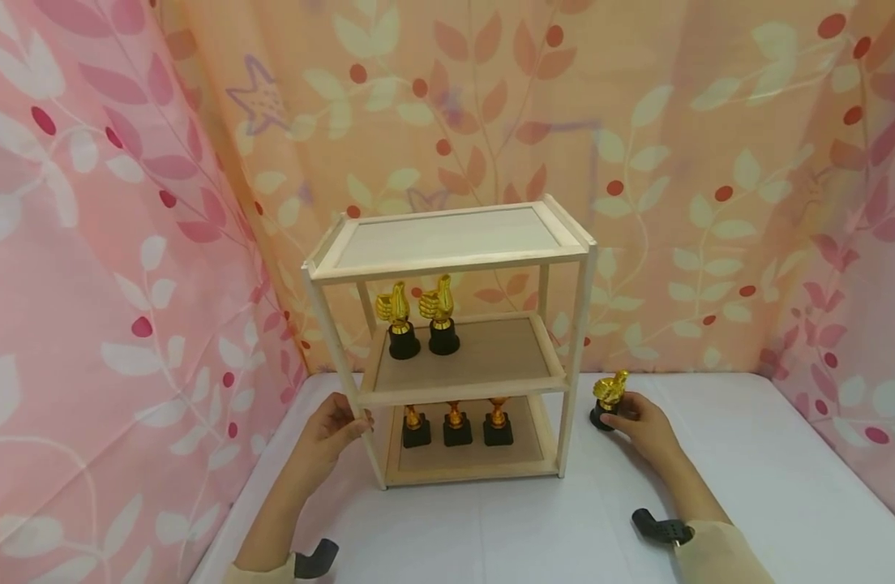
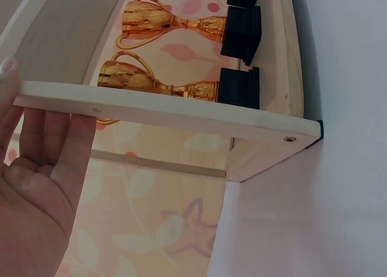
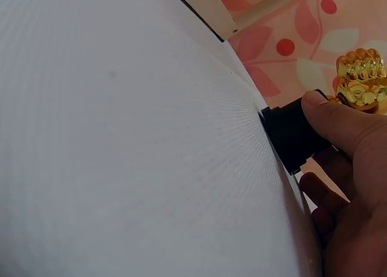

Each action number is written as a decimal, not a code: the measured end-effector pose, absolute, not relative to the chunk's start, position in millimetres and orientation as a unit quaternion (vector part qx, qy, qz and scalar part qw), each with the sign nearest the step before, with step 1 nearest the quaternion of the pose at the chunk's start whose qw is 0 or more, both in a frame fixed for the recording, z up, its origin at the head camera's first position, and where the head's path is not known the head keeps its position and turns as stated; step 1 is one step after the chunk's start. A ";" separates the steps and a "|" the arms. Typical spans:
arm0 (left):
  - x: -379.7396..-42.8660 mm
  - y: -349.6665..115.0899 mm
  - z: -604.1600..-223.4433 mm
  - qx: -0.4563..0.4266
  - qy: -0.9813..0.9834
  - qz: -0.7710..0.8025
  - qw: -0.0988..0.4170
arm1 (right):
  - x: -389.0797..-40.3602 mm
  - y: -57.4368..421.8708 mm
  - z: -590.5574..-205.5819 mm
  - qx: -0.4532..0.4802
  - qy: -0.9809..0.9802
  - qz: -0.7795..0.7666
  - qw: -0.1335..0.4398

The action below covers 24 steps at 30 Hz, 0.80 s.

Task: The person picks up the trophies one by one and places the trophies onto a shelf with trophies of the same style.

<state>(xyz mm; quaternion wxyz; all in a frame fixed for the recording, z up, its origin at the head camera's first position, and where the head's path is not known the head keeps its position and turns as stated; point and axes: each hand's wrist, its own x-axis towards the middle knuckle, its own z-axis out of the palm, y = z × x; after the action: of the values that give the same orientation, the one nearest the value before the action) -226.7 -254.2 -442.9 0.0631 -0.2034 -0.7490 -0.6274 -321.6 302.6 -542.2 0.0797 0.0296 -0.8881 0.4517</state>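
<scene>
A small wooden shelf rack [image 1: 462,397] stands on the table, and my left hand [image 1: 331,430] grips its front left post [image 2: 163,110], thumb on one side and fingers on the other. To the right of the rack, my right hand [image 1: 644,422] holds a gold thumbs-up trophy [image 1: 610,391] by its black base [image 3: 293,132]. The base is at the tabletop, upright. Two matching thumbs-up trophies, one [image 1: 396,312] left of the other [image 1: 440,308], stand on the middle shelf. Three gold cup trophies [image 1: 456,426] stand on the bottom shelf, their tops hidden by the middle shelf in the head view.
A white cloth covers the table [image 1: 491,535]. The rack's top panel [image 1: 455,235] bears nothing. Floral curtains [image 1: 710,203] hang behind and on both sides. Black wrist straps [image 1: 662,527] show at both sleeves.
</scene>
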 end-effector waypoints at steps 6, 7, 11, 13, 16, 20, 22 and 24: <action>-228.0 -254.2 -443.8 -0.204 -0.749 -0.627 0.067 | -317.6 301.0 -526.1 0.024 -0.876 0.475 0.085; -228.1 -254.1 -443.9 -0.203 -0.749 -0.627 0.067 | -316.6 300.4 -521.7 0.024 -0.876 0.474 0.089; -227.0 -252.7 -442.7 -0.198 -0.752 -0.626 0.064 | -312.4 299.3 -504.2 0.029 -0.878 0.463 0.117; -226.3 -251.9 -441.7 -0.195 -0.753 -0.626 0.061 | -310.3 299.9 -496.4 0.031 -0.878 0.460 0.127; -225.7 -251.4 -440.7 -0.193 -0.753 -0.626 0.060 | -306.8 301.7 -485.6 0.029 -0.879 0.455 0.139; -225.4 -251.7 -441.1 -0.191 -0.755 -0.624 0.060 | -300.1 302.1 -467.7 0.027 -0.880 0.452 0.142; -225.3 -251.9 -441.4 -0.189 -0.757 -0.623 0.060 | -295.5 301.3 -458.1 0.027 -0.881 0.449 0.144; -225.5 -252.0 -441.6 -0.189 -0.759 -0.620 0.060 | -290.4 300.1 -448.8 0.025 -0.883 0.444 0.148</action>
<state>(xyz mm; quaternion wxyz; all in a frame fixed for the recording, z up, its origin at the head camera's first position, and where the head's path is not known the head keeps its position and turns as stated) -225.5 -252.0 -441.6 0.0599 -0.1891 -0.7589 -0.6202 -290.4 300.1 -448.8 0.1476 0.0247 -0.8833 0.4443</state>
